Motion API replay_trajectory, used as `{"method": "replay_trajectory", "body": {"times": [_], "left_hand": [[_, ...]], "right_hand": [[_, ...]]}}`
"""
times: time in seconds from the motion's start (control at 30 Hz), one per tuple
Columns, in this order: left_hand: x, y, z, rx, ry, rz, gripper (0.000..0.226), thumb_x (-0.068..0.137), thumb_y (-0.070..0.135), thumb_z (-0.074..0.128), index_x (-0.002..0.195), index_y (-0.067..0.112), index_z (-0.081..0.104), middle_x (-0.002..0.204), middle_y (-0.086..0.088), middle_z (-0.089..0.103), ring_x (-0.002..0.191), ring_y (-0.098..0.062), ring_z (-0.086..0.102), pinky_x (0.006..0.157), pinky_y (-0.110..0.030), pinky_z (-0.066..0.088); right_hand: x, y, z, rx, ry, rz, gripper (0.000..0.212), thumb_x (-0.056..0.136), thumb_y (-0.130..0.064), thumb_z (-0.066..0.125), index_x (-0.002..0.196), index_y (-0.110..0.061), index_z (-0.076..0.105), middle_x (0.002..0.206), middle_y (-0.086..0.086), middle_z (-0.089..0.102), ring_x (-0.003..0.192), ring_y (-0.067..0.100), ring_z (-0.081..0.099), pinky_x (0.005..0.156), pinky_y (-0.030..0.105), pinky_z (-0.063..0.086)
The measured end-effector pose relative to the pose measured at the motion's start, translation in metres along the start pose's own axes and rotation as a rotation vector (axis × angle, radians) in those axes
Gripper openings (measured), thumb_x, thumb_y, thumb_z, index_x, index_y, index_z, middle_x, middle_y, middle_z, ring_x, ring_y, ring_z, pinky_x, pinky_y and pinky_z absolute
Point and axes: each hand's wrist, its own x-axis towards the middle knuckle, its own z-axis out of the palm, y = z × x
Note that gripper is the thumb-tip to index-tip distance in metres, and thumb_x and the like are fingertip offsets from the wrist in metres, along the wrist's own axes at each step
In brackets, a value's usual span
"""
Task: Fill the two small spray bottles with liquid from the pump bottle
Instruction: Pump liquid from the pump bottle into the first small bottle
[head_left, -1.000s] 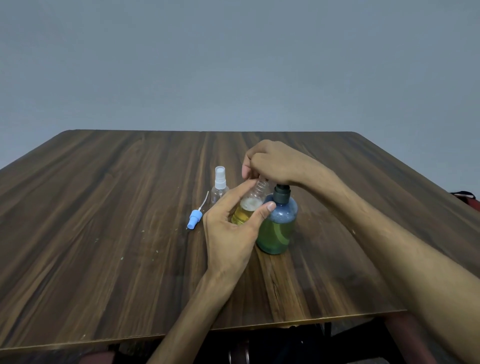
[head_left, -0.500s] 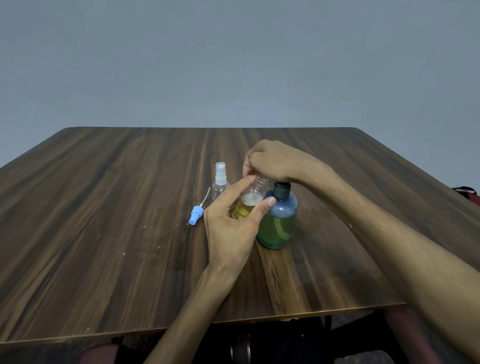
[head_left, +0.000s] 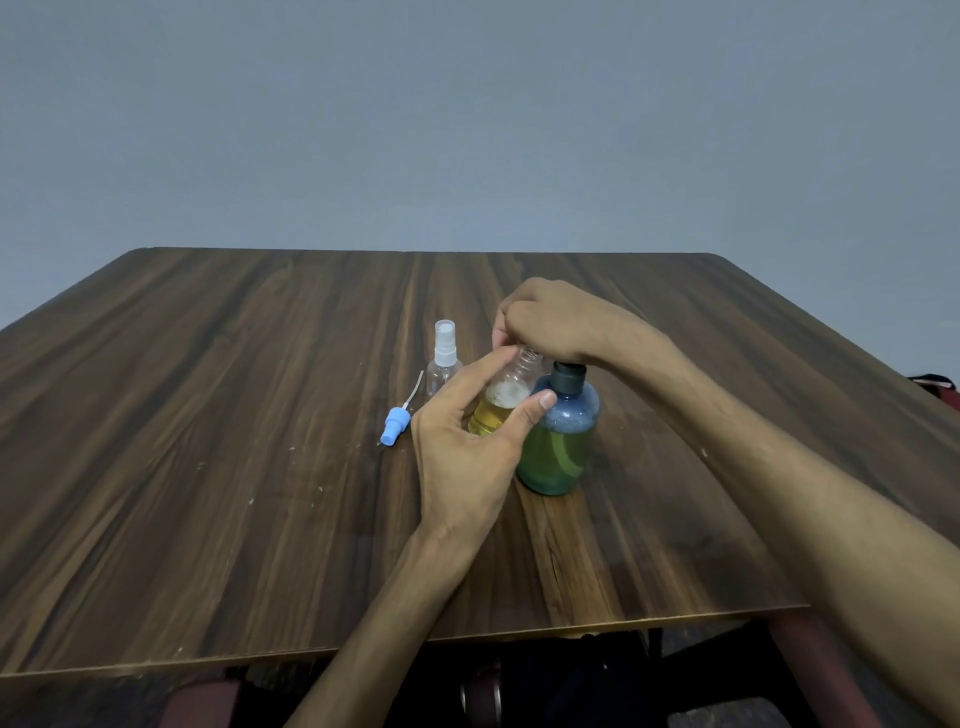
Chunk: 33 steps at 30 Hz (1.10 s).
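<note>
Centre frame, the left hand (head_left: 467, 447) grips the open spray bottle (head_left: 501, 402), part-filled with yellow liquid, tilted beside the pump bottle (head_left: 561, 441), whose head the right hand (head_left: 556, 322) covers with curled fingers; any misalignment with the hidden spout risks spillage onto the table (head_left: 208, 467).

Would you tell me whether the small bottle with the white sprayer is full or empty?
Empty: the capped bottle looks clear, with no yellow liquid.
</note>
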Motion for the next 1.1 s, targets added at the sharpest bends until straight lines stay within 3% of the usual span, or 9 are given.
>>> {"method": "replay_trajectory", "body": {"times": [0.13, 0.27, 0.37, 0.5, 0.63, 0.77, 0.93, 1.1], "left_hand": [[0.0005, -0.0009, -0.0005, 0.003, 0.001, 0.003, 0.050, 0.080, 0.009, 0.092, 0.127, 0.015, 0.076, 0.119, 0.001, 0.079, 0.114, -0.014, 0.074, 0.101, -0.041, 0.061], [-0.0002, 0.0007, -0.0006, 0.006, -0.002, 0.000, 0.050, 0.080, 0.008, 0.092, 0.127, 0.016, 0.076, 0.119, 0.002, 0.079, 0.115, -0.013, 0.074, 0.100, -0.039, 0.061], [-0.0001, 0.0004, -0.0011, 0.008, -0.001, 0.012, 0.049, 0.080, 0.008, 0.091, 0.126, 0.015, 0.076, 0.118, 0.001, 0.079, 0.114, -0.012, 0.074, 0.100, -0.038, 0.061], [-0.0004, 0.0032, 0.0015, -0.021, 0.001, -0.017, 0.050, 0.079, 0.006, 0.092, 0.124, 0.018, 0.076, 0.118, 0.003, 0.079, 0.114, -0.012, 0.075, 0.100, -0.035, 0.060], [-0.0003, 0.0014, 0.0002, -0.028, 0.003, -0.021, 0.048, 0.079, 0.007, 0.092, 0.124, 0.016, 0.077, 0.117, 0.002, 0.080, 0.113, -0.014, 0.075, 0.101, -0.039, 0.061], [-0.0002, 0.0037, 0.0014, -0.024, 0.000, -0.034, 0.048, 0.079, 0.006, 0.092, 0.123, 0.018, 0.076, 0.117, 0.003, 0.080, 0.113, -0.013, 0.075, 0.100, -0.039, 0.061], [0.0000, 0.0030, 0.0003, -0.029, -0.002, -0.030, 0.048, 0.079, 0.006, 0.092, 0.123, 0.018, 0.076, 0.117, 0.001, 0.080, 0.112, -0.013, 0.075, 0.100, -0.038, 0.061], [-0.0005, 0.0024, 0.0001, -0.030, 0.005, -0.044, 0.048, 0.078, 0.006, 0.092, 0.123, 0.017, 0.076, 0.116, 0.002, 0.080, 0.112, -0.013, 0.075, 0.100, -0.036, 0.061]], "right_hand": [[-0.0019, -0.0015, -0.0046, 0.037, 0.044, -0.020, 0.036, 0.088, -0.009, 0.044, 0.076, -0.020, 0.076, 0.088, -0.002, 0.075, 0.089, 0.024, 0.070, 0.079, 0.037, 0.055], [-0.0026, -0.0026, -0.0004, 0.001, 0.002, -0.003, 0.038, 0.089, -0.008, 0.042, 0.077, -0.020, 0.076, 0.094, -0.001, 0.075, 0.096, 0.024, 0.070, 0.084, 0.038, 0.055], [-0.0058, -0.0044, -0.0058, 0.028, 0.036, -0.021, 0.036, 0.091, -0.007, 0.042, 0.082, -0.018, 0.075, 0.089, 0.000, 0.074, 0.088, 0.023, 0.069, 0.080, 0.037, 0.055], [-0.0063, -0.0067, -0.0017, -0.081, -0.029, -0.043, 0.039, 0.095, -0.004, 0.040, 0.092, -0.012, 0.079, 0.105, 0.004, 0.074, 0.099, 0.027, 0.070, 0.089, 0.041, 0.056], [-0.0080, -0.0063, -0.0055, -0.012, 0.041, -0.019, 0.037, 0.094, -0.008, 0.040, 0.083, -0.018, 0.074, 0.090, -0.001, 0.073, 0.097, 0.027, 0.071, 0.088, 0.039, 0.056], [-0.0060, -0.0072, -0.0035, -0.060, -0.002, -0.011, 0.039, 0.093, -0.008, 0.039, 0.087, -0.016, 0.076, 0.098, 0.004, 0.076, 0.098, 0.026, 0.072, 0.092, 0.042, 0.058], [-0.0043, -0.0062, -0.0077, 0.004, 0.036, -0.013, 0.035, 0.094, -0.009, 0.041, 0.083, -0.018, 0.072, 0.087, -0.002, 0.073, 0.087, 0.022, 0.070, 0.085, 0.037, 0.056], [-0.0048, -0.0045, -0.0015, -0.018, 0.018, -0.005, 0.037, 0.093, -0.010, 0.040, 0.083, -0.018, 0.074, 0.095, 0.001, 0.076, 0.096, 0.023, 0.071, 0.090, 0.040, 0.057]]}}
